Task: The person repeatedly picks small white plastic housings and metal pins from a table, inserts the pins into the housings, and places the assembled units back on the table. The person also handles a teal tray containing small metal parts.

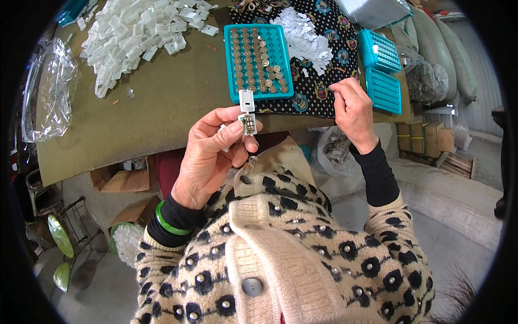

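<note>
Between thumb and fingers, my left hand (208,143) holds a small white plastic case (247,124) with its hinged lid swung up. Small shiny metal parts, perhaps button cells, sit inside it. Another white piece (223,130) shows between the same fingers, and thin wire-like strands hang below. My right hand (352,110) is raised at the table's edge, thumb and fingertips pinched together; anything in them is too small to make out. Just beyond the case lies a teal tray (233,96) with rows of round metal cells (249,62), several pockets on its right side bare.
White plastic cases (143,32) are heaped at the far left, near a clear plastic bag (51,92). Small white slips (306,40) lie on dark dotted cloth (302,105). Teal trays (384,92) stand at the right. Cartons (426,137) and sacks (450,59) are beyond the table.
</note>
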Motion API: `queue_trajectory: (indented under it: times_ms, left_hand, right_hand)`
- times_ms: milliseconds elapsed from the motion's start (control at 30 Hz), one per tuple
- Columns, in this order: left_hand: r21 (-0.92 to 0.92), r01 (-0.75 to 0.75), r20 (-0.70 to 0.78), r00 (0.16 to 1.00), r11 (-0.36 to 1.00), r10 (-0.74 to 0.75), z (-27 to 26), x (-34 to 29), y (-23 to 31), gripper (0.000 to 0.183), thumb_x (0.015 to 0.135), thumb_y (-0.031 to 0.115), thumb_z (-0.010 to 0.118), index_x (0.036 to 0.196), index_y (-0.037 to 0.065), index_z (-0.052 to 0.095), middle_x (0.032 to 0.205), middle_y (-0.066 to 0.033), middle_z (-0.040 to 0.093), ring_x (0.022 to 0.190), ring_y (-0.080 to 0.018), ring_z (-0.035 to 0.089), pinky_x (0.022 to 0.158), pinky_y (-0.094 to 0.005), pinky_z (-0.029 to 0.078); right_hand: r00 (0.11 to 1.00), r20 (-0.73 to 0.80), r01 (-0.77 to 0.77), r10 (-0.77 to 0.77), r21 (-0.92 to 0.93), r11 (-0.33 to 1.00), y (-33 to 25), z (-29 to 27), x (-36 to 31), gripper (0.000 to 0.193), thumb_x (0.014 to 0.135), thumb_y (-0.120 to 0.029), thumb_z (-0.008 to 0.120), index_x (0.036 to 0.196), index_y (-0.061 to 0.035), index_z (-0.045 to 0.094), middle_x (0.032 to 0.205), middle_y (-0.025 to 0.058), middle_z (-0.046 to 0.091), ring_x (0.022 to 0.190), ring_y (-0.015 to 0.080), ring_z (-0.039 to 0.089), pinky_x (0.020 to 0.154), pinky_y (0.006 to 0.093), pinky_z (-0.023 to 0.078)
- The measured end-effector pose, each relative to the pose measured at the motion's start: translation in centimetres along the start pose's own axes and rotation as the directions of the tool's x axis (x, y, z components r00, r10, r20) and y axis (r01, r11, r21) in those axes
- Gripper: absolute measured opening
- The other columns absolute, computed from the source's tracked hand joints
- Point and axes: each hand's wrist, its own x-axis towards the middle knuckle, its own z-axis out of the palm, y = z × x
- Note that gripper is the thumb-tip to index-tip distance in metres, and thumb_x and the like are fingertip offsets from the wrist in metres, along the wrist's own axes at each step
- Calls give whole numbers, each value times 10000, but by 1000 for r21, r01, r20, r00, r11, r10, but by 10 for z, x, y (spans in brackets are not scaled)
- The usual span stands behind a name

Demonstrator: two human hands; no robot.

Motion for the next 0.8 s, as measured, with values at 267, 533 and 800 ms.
queue_trajectory:
  times_ms: [267,533,800]
  left_hand:
    - [8,9,-22,1000,1000,-8,1,1,-2,191,940,95,655,1118,27,641,1001,-171,699,752,-178,694,468,-216,438]
    - [13,15,-24,1000,1000,-14,3,1,-2,185,936,94,661,1109,31,646,1000,-173,700,749,-175,694,464,-218,438]
    - [10,17,-19,1000,1000,-16,3,3,-4,184,936,92,659,1111,38,647,1006,-175,700,753,-179,694,469,-219,442]
  right_hand:
    - [999,47,7,-7,-13,1000,3,-3,4,97,827,46,621,889,-16,581,857,106,588,775,301,624,654,379,504]
    - [999,51,-2,3,-19,1000,3,-2,4,133,825,45,619,904,-28,540,858,101,580,768,305,618,649,382,501]
    - [1000,-7,14,-14,3,1000,4,1,-1,145,820,60,612,917,-21,539,864,111,577,770,306,616,650,384,502]
